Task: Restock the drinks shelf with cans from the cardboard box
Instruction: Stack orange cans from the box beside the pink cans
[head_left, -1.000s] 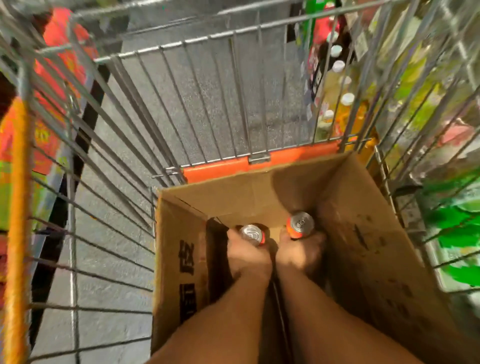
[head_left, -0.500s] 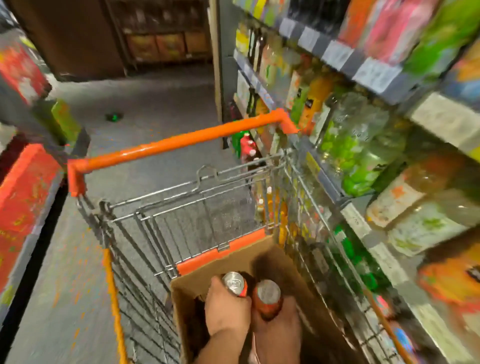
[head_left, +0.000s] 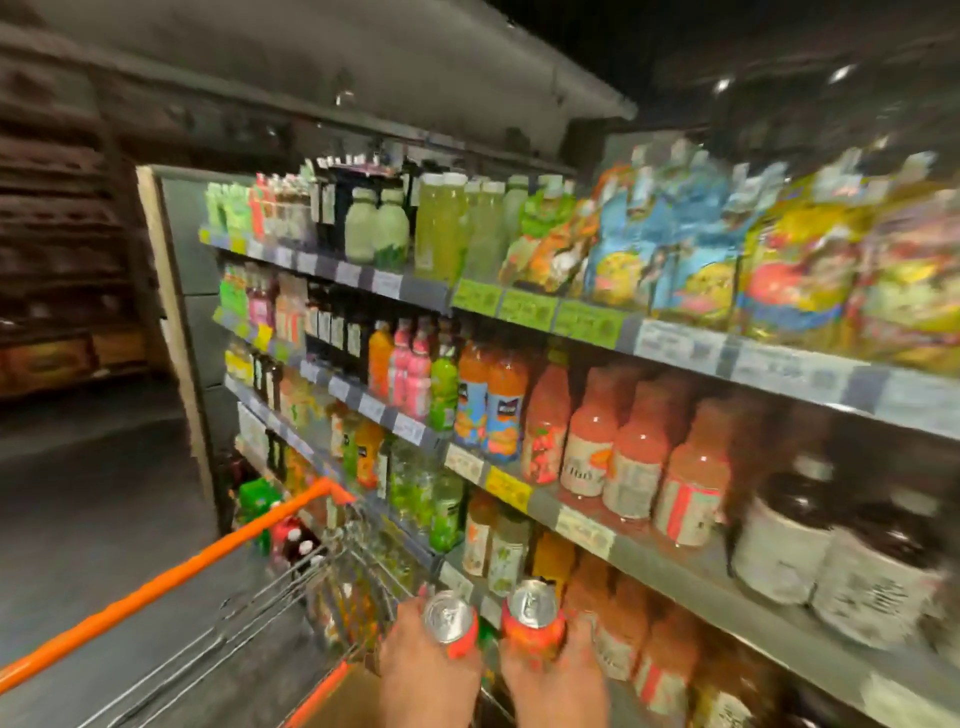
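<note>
My left hand (head_left: 428, 670) grips an orange-red can (head_left: 451, 623) with a silver top, held upright. My right hand (head_left: 558, 680) grips a second can (head_left: 531, 621) of the same kind beside it. Both cans are raised above the cart, close in front of the lower drinks shelf (head_left: 675, 566). A sliver of the cardboard box (head_left: 340, 701) shows at the bottom edge under my hands. The shelf rows ahead hold juice bottles in orange, pink and green.
The wire shopping cart (head_left: 249, 623) with its orange handle (head_left: 171, 577) stands to my left against the shelving. Several shelves of bottles and pouches (head_left: 727, 249) fill the right side. Dark aisle floor (head_left: 93, 493) lies to the left.
Both hands have lifted the two cans out of the box and up towards the shelf. My view has swung up from the cart to the shelving.
</note>
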